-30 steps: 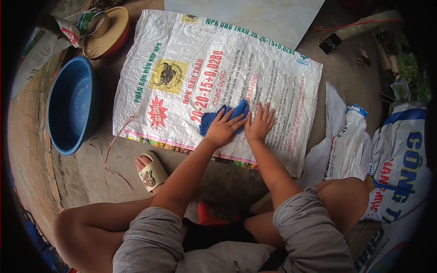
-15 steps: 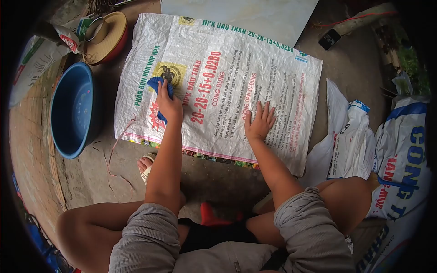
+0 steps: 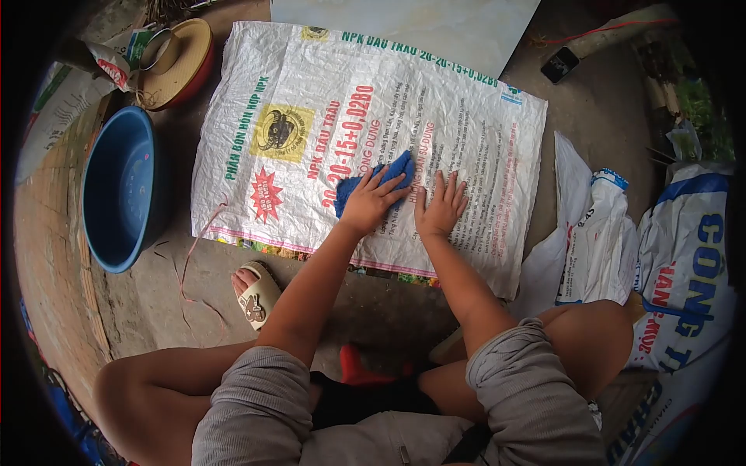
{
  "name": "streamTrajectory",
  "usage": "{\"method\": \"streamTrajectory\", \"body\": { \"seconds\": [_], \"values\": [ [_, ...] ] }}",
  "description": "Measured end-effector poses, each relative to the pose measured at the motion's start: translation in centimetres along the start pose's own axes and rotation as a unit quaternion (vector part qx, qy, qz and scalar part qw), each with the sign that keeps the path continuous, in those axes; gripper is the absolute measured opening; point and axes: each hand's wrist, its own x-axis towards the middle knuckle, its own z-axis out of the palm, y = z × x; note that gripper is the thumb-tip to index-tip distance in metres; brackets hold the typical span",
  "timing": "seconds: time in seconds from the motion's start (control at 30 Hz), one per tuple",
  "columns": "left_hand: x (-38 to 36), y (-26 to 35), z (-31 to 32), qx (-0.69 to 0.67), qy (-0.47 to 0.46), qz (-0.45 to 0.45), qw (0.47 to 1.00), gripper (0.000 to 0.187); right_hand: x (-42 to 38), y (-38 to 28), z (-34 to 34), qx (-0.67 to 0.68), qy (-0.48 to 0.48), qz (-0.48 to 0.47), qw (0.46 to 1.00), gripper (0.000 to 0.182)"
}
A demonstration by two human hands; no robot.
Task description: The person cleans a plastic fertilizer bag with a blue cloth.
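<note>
Since half a second ago the left hand [image 3: 367, 203] has swept the blue cloth [image 3: 375, 183] from the yellow emblem [image 3: 280, 133] at the sack's left part back to the middle, just beside the right hand [image 3: 440, 208]. The right hand has stayed put, flat on the print.

The cloth sits mid-sack on the white fertilizer sack [image 3: 466, 101], over the red lettering, bunched. Its long axis runs diagonally, low end toward the person's left, high end up and to the right, poking out past the fingertips.

Left hand: palm down, fingers spread, pressing the cloth, not closed round it. Right hand: open, fingers fanned, holding nothing, pinning the sack.

The sack lies flat on the ground, long side across the view. A blue basin [image 3: 120, 190] lies well left of it, a sandaled foot [image 3: 256, 293] below its lower left edge, other sacks [image 3: 660, 264] to the right.
</note>
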Motion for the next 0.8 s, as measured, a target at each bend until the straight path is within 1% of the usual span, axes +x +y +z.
{"method": "streamTrajectory", "body": {
  "seconds": [0.07,0.13,0.17,0.27,0.33,0.37,0.4,0.47,0.5,0.53,0.57,0.6,0.63,0.67,0.7,0.73,0.8],
  "values": [
    [-0.4,-2.2,-2.1,0.007,0.028,-0.087,0.996,0.060,0.0,-0.1,-0.2,0.009,0.004,-0.001,1.000,0.057],
    [-1.4,-5.1,-3.0,0.017,0.126,-0.175,0.976,0.061,0.1,-0.1,-0.3,0.012,0.001,0.001,1.000,0.057],
    [-1.9,-6.5,-3.7,0.021,0.154,-0.217,0.964,0.061,0.0,-0.1,-0.3,0.014,-0.002,0.001,1.000,0.057],
    [-3.9,-11.1,-5.1,0.037,0.242,-0.340,0.908,0.061,0.0,-0.2,-0.4,0.012,-0.006,0.003,1.000,0.057],
    [-4.4,-12.7,-6.5,-0.008,0.313,-0.393,0.864,0.060,0.1,-0.2,-0.4,0.011,-0.005,0.001,1.000,0.057],
    [-4.5,-13.0,-6.6,0.007,0.343,-0.409,0.845,0.060,0.0,-0.2,-0.4,0.010,-0.005,0.001,1.000,0.057],
    [-4.0,-12.2,-6.9,0.009,0.341,-0.408,0.847,0.060,-0.1,-0.2,-0.4,0.011,-0.006,0.004,1.000,0.057],
    [-2.1,-9.3,-6.4,-0.019,0.356,-0.364,0.860,0.061,0.0,-0.2,-0.3,0.002,-0.002,-0.001,1.000,0.057],
    [-0.9,-7.6,-5.8,-0.073,0.314,-0.352,0.879,0.063,0.0,-0.2,-0.3,0.002,-0.003,-0.002,1.000,0.057],
    [0.0,-6.1,-4.4,-0.121,0.286,-0.318,0.896,0.063,0.0,-0.2,-0.2,0.003,0.001,-0.001,1.000,0.058],
    [1.0,-4.2,-3.1,-0.140,0.243,-0.280,0.918,0.063,0.0,-0.2,-0.2,0.004,0.004,0.000,1.000,0.058],
    [1.7,-2.1,-1.4,-0.135,0.207,-0.236,0.940,0.062,0.0,-0.2,-0.2,0.003,0.004,-0.001,1.000,0.058],
    [1.8,0.2,-0.8,-0.110,0.116,-0.195,0.968,0.060,-0.1,-0.2,-0.3,0.004,0.005,-0.001,1.000,0.058],
    [1.5,1.6,1.4,-0.082,0.063,-0.134,0.986,0.052,0.0,-0.3,-0.4,0.005,0.006,0.000,1.000,0.057],
    [1.0,3.1,1.9,-0.036,0.029,-0.063,0.997,0.047,0.0,-0.3,-0.4,0.004,0.006,-0.001,1.000,0.057],
    [0.7,4.0,2.7,-0.022,0.042,-0.030,0.998,0.051,0.0,-0.2,-0.2,0.000,0.003,0.002,1.000,0.057],
    [0.1,3.9,2.9,-0.026,0.059,-0.053,0.997,0.053,0.1,-0.1,-0.1,-0.005,0.001,0.005,1.000,0.057]
  ]
}}
